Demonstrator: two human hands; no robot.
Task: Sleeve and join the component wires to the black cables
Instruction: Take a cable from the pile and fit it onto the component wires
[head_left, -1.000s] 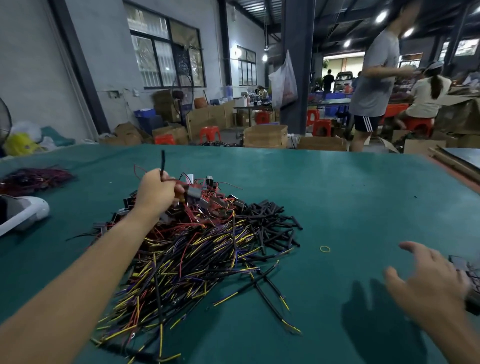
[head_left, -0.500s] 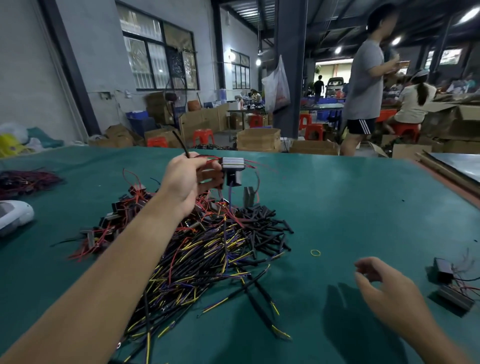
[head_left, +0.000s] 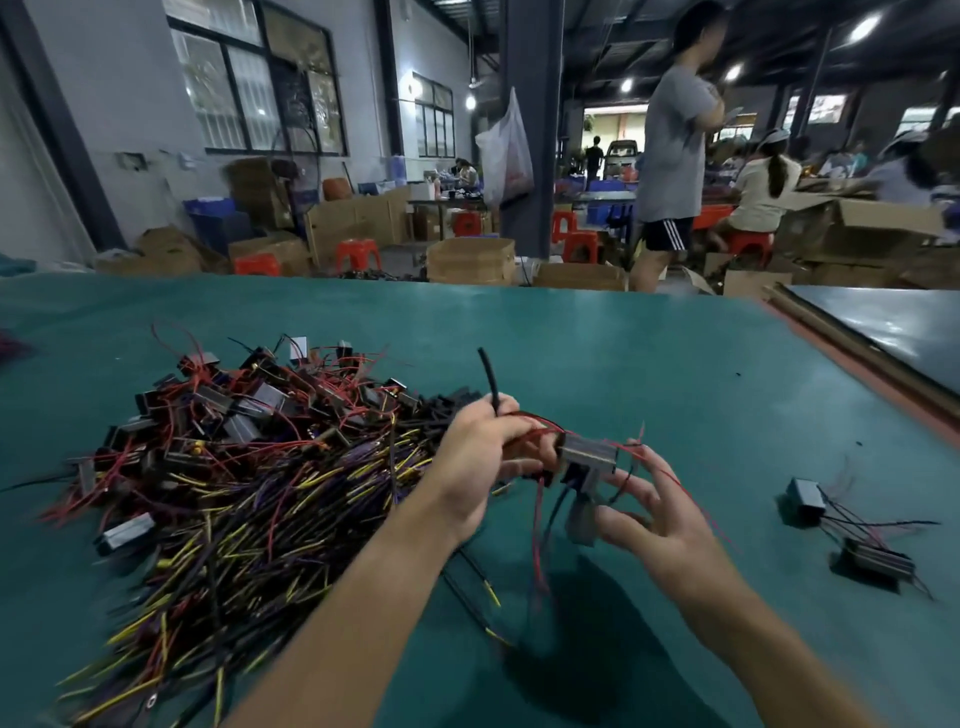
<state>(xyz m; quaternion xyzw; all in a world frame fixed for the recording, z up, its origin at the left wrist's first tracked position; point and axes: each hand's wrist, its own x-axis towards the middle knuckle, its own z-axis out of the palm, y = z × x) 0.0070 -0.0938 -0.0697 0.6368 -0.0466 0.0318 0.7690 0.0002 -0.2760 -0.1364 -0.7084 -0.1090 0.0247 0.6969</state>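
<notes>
My left hand (head_left: 480, 457) grips a black sleeve tube (head_left: 489, 376) that sticks up from the fist, together with the red wires of a grey box component (head_left: 589, 453). A second grey component (head_left: 581, 514) dangles below it. My right hand (head_left: 657, 512) reaches in from the right, its fingers spread and touching the thin red and black wires by the component. A big heap of black cables with yellow and purple ends (head_left: 249, 525) lies on the green table (head_left: 649, 364), with more grey components and red wires (head_left: 249, 400) at its far side.
Two finished grey components with wires (head_left: 878, 556) lie on the table at the right. A dark board (head_left: 893, 327) borders the table's far right. Cardboard boxes (head_left: 470, 260), red stools and several people stand beyond the table's far edge.
My left hand lifted a component and the black tube out of the heap and carried them right, toward me. My right hand came up from the table to meet them and touch the wires.
</notes>
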